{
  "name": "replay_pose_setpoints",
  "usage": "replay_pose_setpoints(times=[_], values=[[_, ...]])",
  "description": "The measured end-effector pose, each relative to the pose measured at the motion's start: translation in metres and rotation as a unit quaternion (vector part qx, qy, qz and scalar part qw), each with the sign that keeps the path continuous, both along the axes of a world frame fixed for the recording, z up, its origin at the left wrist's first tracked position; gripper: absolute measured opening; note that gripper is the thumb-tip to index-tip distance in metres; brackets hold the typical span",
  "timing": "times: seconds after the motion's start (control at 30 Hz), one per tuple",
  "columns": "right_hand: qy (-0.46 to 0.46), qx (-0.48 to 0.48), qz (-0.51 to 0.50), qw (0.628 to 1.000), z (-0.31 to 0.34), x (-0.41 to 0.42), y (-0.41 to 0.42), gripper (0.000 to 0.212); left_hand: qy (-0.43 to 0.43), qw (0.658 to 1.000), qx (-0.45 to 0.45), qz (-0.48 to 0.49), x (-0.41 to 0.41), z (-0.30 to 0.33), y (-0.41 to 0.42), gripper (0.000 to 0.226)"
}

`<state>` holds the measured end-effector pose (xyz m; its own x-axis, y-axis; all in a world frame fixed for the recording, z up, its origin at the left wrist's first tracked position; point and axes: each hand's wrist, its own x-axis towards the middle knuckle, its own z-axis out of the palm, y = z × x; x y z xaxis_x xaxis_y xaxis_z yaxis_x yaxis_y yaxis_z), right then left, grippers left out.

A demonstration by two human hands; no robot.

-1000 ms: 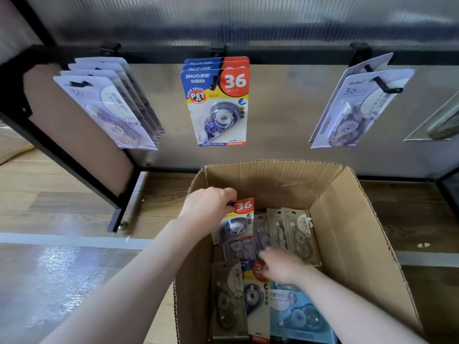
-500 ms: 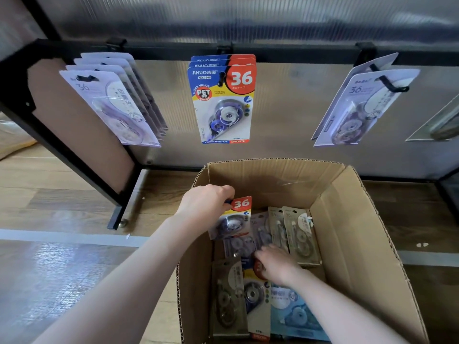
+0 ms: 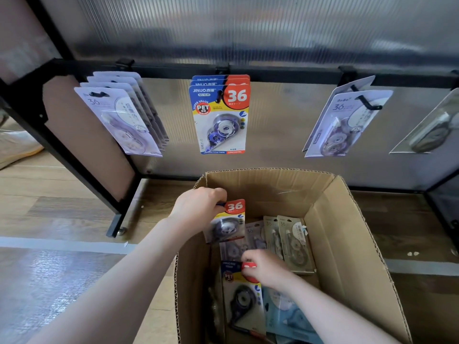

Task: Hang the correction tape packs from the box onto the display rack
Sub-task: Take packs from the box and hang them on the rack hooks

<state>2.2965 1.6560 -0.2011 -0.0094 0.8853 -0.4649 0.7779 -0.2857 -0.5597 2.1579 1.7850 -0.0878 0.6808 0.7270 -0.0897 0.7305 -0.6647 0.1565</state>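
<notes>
Both hands in the open box, each holding a tape pack

The left hand (image 3: 198,207) pinches the top of a blue-and-red pack (image 3: 227,220) at the box's (image 3: 347,232) upper left corner, just inside the rim; the right hand (image 3: 267,268) grips a second pack (image 3: 242,294) lying low in the middle. More packs stand against the back wall and lie flat at the frame's bottom. On the rack (image 3: 285,73) above, the centre hook's packs (image 3: 221,115) hang with open space on both sides

My cardboard box (image 3: 347,232) sits on the floor before the display rack (image 3: 273,73). Correction tape packs (image 3: 293,242) lie inside; others hang behind it.
</notes>
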Motion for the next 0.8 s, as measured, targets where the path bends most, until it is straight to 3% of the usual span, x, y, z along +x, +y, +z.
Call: replay_pose_setpoints(times=[0.1, 0.27, 0.53, 0.8], values=[[0.006, 0.005, -0.017, 1.000, 0.012, 0.012, 0.002, 0.005, -0.019, 1.000, 0.003, 0.007, -0.004, 0.008, 0.003, 0.017], [0.000, 0.030, -0.061, 0.998, 0.039, 0.040, 0.002, 0.010, -0.064, 0.998, -0.013, 0.016, -0.006, 0.028, 0.008, 0.017], [0.032, 0.173, -0.140, 0.974, 0.091, 0.077, 0.014, 0.028, -0.202, 0.978, -0.023, 0.039, 0.000, 0.069, 0.013, 0.013], [0.046, 0.249, -0.151, 0.955, 0.119, 0.083, 0.025, 0.025, -0.302, 0.952, 0.028, 0.030, -0.001, 0.103, 0.018, 0.013]])
